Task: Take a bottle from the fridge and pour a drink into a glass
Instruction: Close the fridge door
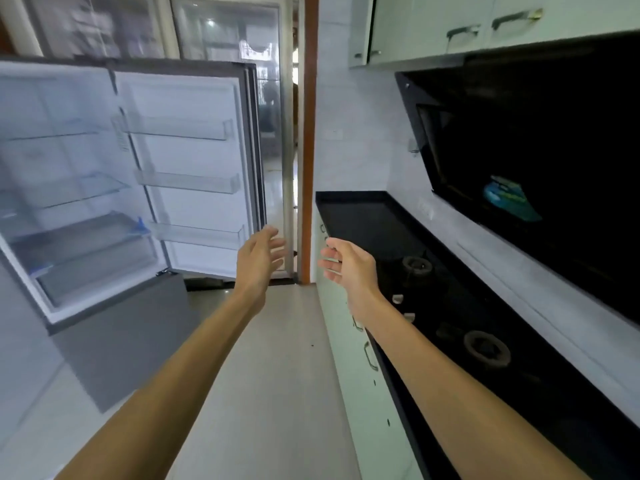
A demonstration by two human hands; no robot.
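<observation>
The fridge (69, 188) stands at the left with its upper door (194, 161) swung wide open. I see glass shelves and clear door racks inside, all blurred, and no bottle or glass shows in view. My left hand (258, 259) hovers just right of the open door's lower edge, fingers relaxed and holding nothing. My right hand (346, 265) floats beside it, near the counter's end, fingers loosely spread and empty.
A black counter (367, 216) with a gas hob (485, 348) runs along the right, under a dark range hood (540, 140) and pale wall cabinets (450, 26). Drawer fronts with handles line the counter's side. A pale floor strip (270, 358) lies between fridge and counter.
</observation>
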